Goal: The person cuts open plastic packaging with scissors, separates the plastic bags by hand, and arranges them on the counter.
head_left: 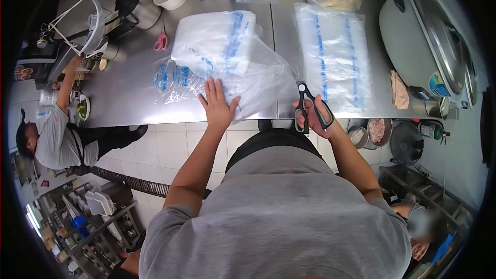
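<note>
My left hand [218,104] lies flat with fingers spread, pressing a clear plastic bag [261,75] against the steel table. The bag's loose film stretches right from a thick folded stack of plastic bags [206,33] with blue print. Black-and-grey scissors [303,90] are in my right hand [319,118], fingers through the handle loops, the handles spread apart. Their blades point away from me at the bag's right edge; the tips are hard to make out against the film. Beneath the stack's left side sits a crumpled clear wrapper [178,80] with blue print.
A second stack of blue-printed bags [335,57] lies right of the scissors. Pink scissors [161,41] and a kettle [137,9] stand left; a large rice cooker [423,41] fills the right end. One co-worker [62,134] is at far left, another person [421,227] lower right.
</note>
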A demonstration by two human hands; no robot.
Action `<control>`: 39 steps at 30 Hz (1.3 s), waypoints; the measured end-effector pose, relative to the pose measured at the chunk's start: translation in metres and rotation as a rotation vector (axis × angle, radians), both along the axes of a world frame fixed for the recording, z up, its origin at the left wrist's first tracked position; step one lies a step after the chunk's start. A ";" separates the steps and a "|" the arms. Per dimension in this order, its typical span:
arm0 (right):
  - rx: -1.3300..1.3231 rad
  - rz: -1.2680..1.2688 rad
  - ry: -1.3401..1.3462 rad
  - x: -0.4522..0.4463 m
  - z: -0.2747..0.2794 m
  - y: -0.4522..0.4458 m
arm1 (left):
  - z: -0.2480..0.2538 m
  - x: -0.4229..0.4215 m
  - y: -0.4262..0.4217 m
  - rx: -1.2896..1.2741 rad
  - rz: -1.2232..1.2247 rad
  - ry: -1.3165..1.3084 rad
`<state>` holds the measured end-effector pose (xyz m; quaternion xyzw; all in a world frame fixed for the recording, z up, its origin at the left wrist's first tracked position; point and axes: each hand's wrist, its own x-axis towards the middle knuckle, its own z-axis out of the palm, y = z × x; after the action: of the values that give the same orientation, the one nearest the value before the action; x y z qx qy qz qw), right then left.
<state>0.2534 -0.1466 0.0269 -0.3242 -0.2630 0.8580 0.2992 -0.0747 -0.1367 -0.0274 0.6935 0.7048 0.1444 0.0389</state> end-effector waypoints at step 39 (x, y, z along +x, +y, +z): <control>-0.058 -0.261 -0.510 -0.122 0.015 0.033 | 0.050 0.003 0.088 0.188 0.843 -2.325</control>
<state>0.1314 -0.1131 0.0421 -0.5691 -0.2613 0.7101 0.3220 -0.0712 -0.0491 0.0222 -0.1268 0.4069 0.7247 0.5415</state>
